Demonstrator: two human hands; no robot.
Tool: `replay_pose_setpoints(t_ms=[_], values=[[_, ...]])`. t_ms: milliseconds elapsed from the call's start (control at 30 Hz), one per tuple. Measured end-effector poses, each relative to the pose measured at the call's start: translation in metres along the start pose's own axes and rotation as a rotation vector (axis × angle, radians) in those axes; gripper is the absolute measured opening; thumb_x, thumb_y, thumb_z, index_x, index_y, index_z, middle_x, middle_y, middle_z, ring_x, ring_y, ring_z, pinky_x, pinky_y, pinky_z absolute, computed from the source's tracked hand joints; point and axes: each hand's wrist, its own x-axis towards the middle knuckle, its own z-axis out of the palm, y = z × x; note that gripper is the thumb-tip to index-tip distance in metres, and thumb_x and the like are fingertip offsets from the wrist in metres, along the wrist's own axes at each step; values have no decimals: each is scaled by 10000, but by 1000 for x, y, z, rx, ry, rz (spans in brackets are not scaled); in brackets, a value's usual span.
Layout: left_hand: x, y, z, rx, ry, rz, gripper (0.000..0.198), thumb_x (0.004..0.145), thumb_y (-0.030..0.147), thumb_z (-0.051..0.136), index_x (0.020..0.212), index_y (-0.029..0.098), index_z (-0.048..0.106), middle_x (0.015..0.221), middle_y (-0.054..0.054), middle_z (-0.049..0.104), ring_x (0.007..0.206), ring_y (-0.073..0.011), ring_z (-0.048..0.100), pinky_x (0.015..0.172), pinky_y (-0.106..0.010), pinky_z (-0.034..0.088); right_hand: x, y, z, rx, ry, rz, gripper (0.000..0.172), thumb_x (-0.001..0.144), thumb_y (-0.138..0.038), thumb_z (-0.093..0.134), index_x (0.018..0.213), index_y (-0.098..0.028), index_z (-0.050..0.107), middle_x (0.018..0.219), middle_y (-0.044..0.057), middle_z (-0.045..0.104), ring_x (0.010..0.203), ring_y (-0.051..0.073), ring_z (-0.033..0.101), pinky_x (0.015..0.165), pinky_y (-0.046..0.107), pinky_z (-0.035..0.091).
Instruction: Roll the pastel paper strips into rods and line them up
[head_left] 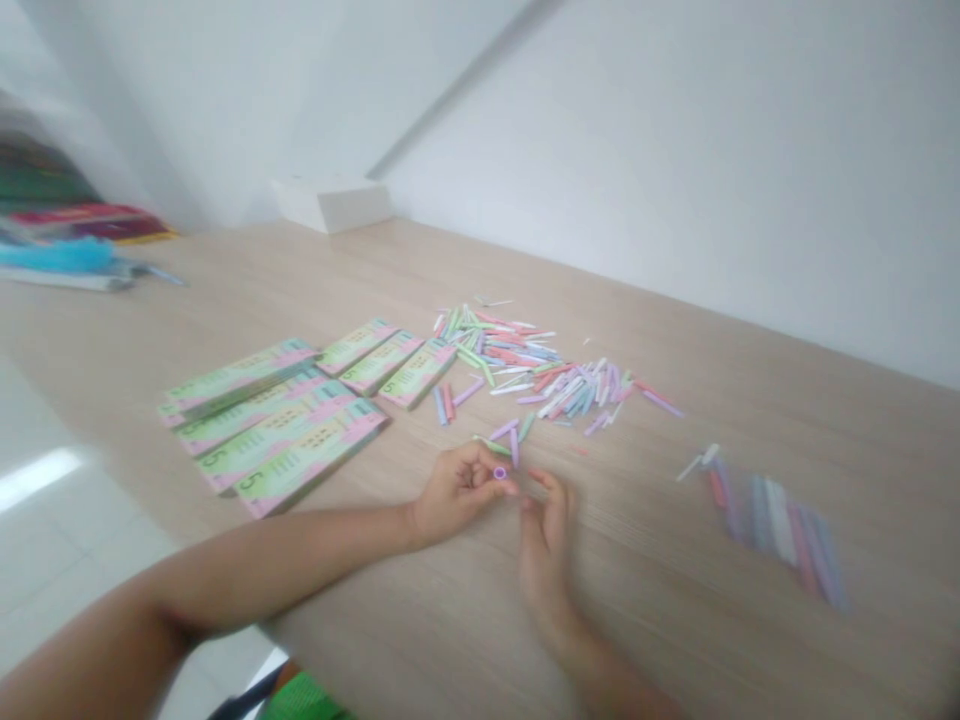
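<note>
My left hand (457,490) rests on the wooden table (675,620) with its fingers pinched round a small purple rolled paper tube (500,472). My right hand (546,530) lies just to the right, fingers curled towards the tube; whether it touches the tube is blurred. A few loose pastel paper rolls (510,435) lie just beyond my fingertips. Further back is a big heap of pink, green, blue and white paper rolls (532,365).
Several green-and-pink printed booklets (281,420) lie in rows at the left of the table. A row of finished paper rolls (780,525) sits at the right. A white box (334,200) stands by the wall, with colourful items (67,240) at the far left.
</note>
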Motion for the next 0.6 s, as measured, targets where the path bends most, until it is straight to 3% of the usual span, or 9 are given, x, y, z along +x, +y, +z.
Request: replay_pose_setpoints(t_ms=[100, 200, 367, 500, 600], values=[[-9, 5, 7, 12, -75, -64, 291, 753, 379, 706, 761, 149, 527, 518, 98, 323, 472, -42, 283, 477, -172, 260, -3, -4, -5, -288, -88, -333, 278, 853, -313, 439, 1087, -235, 568, 1145, 83, 499, 1141, 256, 421, 966, 480, 323], [-15, 13, 13, 176, -107, -34, 302, 757, 411, 693, 756, 150, 541, 532, 83, 368, 492, -53, 337, 503, -179, 293, -2, 0, -2, -227, -215, -427, 218, 885, -278, 349, 948, -216, 549, 963, 58, 544, 958, 220, 495, 838, 406, 385], [-10, 32, 16, 567, -139, -68, 304, 813, 467, 607, 807, 163, 611, 579, 32, 535, 514, -84, 462, 528, -197, 338, 13, 15, 6, 165, -333, -315, 123, 871, -271, 389, 805, -207, 471, 711, -17, 484, 644, 138, 470, 578, 262, 369], [13, 43, 10, 778, -159, 27, 444, 798, 562, 562, 976, 164, 644, 677, -23, 640, 662, -154, 591, 637, -240, 427, 25, 19, 3, 277, -158, -177, 208, 858, -279, 410, 671, -201, 456, 587, -42, 433, 554, 112, 407, 528, 240, 319], [53, 40, -1, 1035, -16, 1, 452, 851, 508, 481, 1079, 152, 641, 815, -75, 693, 864, -217, 630, 775, -299, 458, 26, 17, -3, 310, -34, -70, 231, 852, -253, 392, 630, -204, 432, 536, -50, 422, 524, 106, 394, 531, 236, 319]])
